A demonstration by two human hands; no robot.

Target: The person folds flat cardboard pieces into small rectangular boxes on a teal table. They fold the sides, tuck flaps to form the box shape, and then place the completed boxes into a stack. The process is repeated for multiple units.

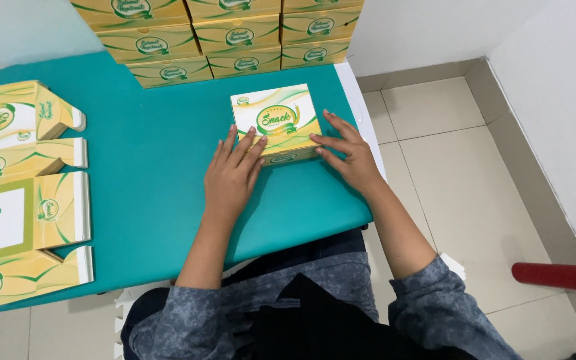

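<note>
A person is sitting at a teal counter (pixel 155 167), with both hands resting on a small folded snack box (pixel 277 120) printed in white, yellow and green. The box is lying closed and flat near the counter's 3 o'clock edge, its lid facing up.

The left hand (pixel 231 177) is lying palm down at the box's 7 o'clock corner, its fingers (pixel 251 148) stretched out flat and together, their tips pressing on the lid's near edge; they are not wrapping around anything. The right hand (pixel 348 157) is sitting at the box's 4 o'clock side, fingers (pixel 331 141) spread open, the tips touching the box's right and front edges without closing around it.

At 12 o'clock from the box, a stack of finished boxes (pixel 235 37) is standing in rows against the white wall, just apart from it. At 9 o'clock, well apart, a pile of flat unfolded carton blanks (pixel 25 193) is lying along the counter's left side, overhanging its near edge. At 4 o'clock, down on the tiled floor (pixel 455 173), a dark red cylinder (pixel 558 277) is lying near the wall.
</note>
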